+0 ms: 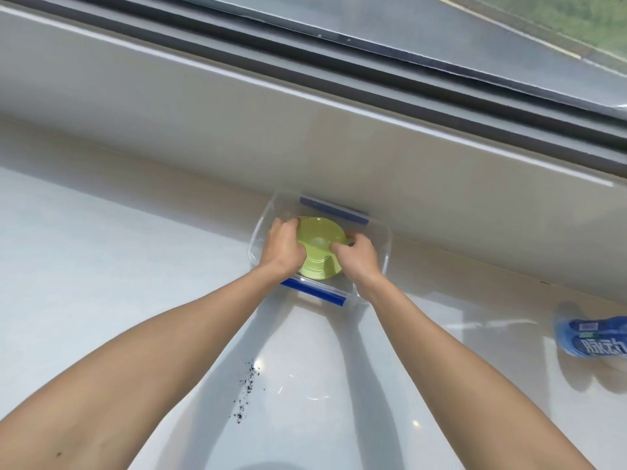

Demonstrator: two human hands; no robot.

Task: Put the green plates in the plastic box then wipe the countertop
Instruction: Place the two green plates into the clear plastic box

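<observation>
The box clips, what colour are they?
Blue, on the clear box's clips; seen in the head view.

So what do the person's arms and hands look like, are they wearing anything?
Both arms are bare, with no sleeves in sight. The left hand and the right hand wear no gloves, and no rings, watch or bracelet show. A small dark spot marks the left forearm.
</observation>
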